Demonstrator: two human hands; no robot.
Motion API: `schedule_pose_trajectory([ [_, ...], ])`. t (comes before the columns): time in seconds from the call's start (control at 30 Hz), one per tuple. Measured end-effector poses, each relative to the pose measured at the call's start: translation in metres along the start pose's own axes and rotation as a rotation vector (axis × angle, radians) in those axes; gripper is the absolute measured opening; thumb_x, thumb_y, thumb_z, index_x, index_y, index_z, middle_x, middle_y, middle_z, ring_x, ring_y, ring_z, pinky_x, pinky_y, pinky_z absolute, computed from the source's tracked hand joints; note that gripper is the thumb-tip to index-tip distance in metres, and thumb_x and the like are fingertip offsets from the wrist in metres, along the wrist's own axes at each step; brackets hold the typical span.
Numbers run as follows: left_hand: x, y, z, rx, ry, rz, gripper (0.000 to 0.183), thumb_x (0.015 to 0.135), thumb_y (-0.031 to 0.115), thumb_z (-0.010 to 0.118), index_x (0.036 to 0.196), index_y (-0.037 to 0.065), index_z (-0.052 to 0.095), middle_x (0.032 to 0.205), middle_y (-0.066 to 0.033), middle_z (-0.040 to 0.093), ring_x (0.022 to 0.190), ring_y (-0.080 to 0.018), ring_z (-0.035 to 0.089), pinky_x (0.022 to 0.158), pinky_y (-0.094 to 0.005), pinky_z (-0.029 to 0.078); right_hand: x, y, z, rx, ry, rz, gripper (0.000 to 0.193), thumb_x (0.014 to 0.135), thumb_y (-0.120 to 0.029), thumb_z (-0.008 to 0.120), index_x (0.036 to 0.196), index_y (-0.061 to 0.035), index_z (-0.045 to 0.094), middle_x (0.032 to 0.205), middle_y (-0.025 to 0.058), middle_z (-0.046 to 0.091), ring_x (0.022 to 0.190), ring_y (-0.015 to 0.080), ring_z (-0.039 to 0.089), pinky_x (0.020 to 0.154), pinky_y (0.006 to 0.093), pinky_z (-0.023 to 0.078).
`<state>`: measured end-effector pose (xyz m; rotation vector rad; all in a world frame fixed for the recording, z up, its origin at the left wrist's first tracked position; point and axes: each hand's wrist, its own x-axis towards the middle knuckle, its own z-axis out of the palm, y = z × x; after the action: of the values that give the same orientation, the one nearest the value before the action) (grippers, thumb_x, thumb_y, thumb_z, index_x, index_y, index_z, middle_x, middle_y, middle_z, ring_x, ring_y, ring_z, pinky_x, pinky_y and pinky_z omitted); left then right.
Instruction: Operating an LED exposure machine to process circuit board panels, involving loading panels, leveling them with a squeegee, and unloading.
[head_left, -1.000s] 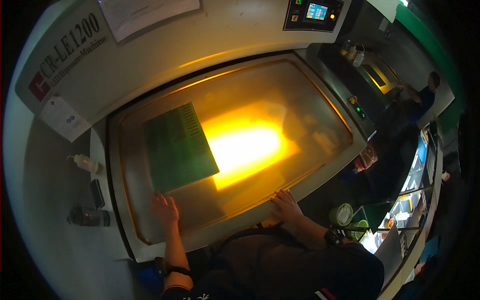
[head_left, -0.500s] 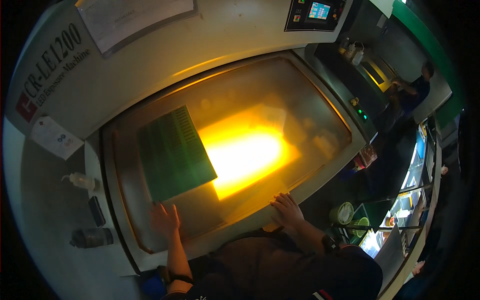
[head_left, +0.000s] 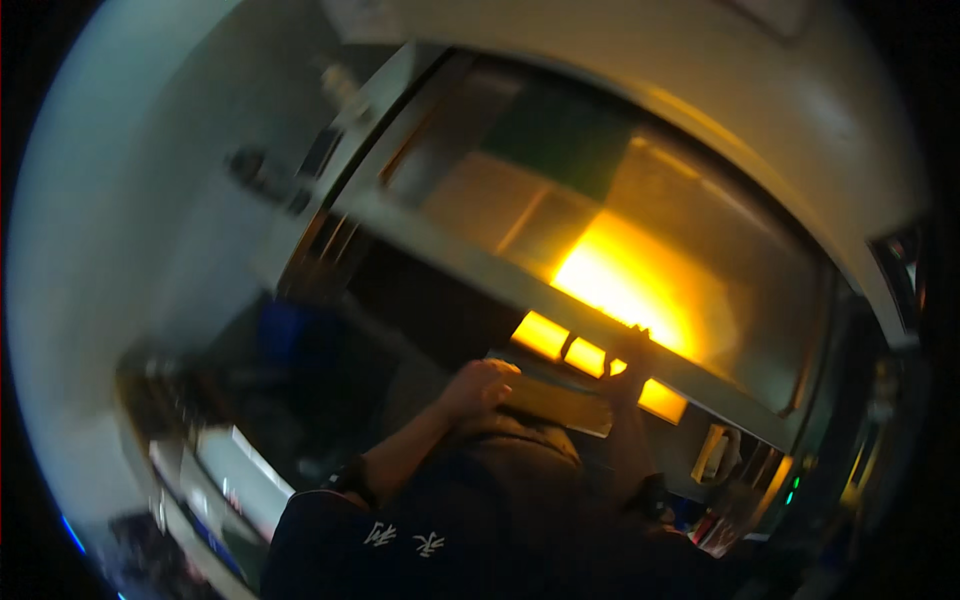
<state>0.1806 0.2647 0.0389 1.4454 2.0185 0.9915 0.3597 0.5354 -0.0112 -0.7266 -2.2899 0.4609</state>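
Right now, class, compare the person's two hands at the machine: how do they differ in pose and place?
The left hand is curled into a loose fist, lower down, below the glass lid's front edge; the right hand reaches higher, its fingers on that edge. The left hand is lit and clear; the right hand shows as a dark shape against the yellow glow. Both come from dark sleeves.

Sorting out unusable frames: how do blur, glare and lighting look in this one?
Head view: motion-blurred and tilted; yellow glare burns out under the machine's glass lid; the right hand is silhouetted against it; the left hand is dim; fisheye bends edges.
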Motion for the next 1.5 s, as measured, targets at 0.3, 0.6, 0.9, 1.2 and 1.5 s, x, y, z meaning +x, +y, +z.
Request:
schedule_pose_trajectory([
  [0.3,-0.147,0.018,0.057,-0.017,0.054,-0.682,0.048,0.095,0.034,0.052,0.134,0.007,0.052,0.133,-0.0156,0.056,0.120,-0.0339,0.054,0.100,-0.0417,0.044,0.127,0.071,0.044,-0.131,0.051,-0.276,0.042,0.085,-0.021,0.066,0.123,-0.0072,0.058,0.130,0.0153,0.057,0.125,0.0344,0.050,0.105,0.0478,0.038],
  [0.6,-0.203,-0.014,0.087,-0.109,-0.097,-0.674,0.053,0.091,0.039,0.054,0.137,0.013,0.051,0.137,-0.0156,0.054,0.124,-0.0336,0.052,0.103,-0.0427,0.043,0.117,0.088,0.086,-0.308,-0.144,-0.175,0.070,0.087,-0.043,0.065,0.143,-0.0088,0.042,0.150,0.0220,0.032,0.140,0.0393,0.028,0.113,0.0543,0.025],
  [0.9,-0.230,-0.078,0.009,-0.016,-0.231,-0.649,0.055,0.091,0.038,0.057,0.138,0.011,0.050,0.137,-0.0151,0.054,0.126,-0.0320,0.051,0.105,-0.0409,0.041,-0.053,-0.022,0.052,-0.345,-0.444,0.015,0.069,0.077,-0.033,0.072,0.136,-0.0088,0.045,0.130,0.0132,0.050,0.126,0.0306,0.043,0.107,0.0521,0.032],
  [1.2,-0.195,-0.166,-0.092,-0.083,-0.386,-0.344,0.053,0.092,0.036,0.056,0.137,0.007,0.051,0.137,-0.0172,0.053,0.127,-0.0331,0.050,0.105,-0.0408,0.040,-0.118,-0.123,0.064,-0.411,-0.911,0.571,0.051,0.078,-0.054,0.065,0.095,-0.0053,0.071,0.092,0.0147,0.070,0.091,0.0321,0.067,0.083,0.0460,0.049],
  [1.5,-0.186,-0.219,-0.138,-0.437,-0.662,-0.327,0.060,0.093,0.032,0.060,0.143,0.003,0.040,0.135,-0.0144,0.056,0.125,-0.0298,0.052,0.107,-0.0410,0.038,-0.175,-0.247,-0.012,-0.655,-0.858,0.771,0.057,0.077,-0.057,0.069,0.088,-0.0011,0.071,0.089,0.0215,0.069,0.084,0.0382,0.066,0.076,0.0475,0.052],
])
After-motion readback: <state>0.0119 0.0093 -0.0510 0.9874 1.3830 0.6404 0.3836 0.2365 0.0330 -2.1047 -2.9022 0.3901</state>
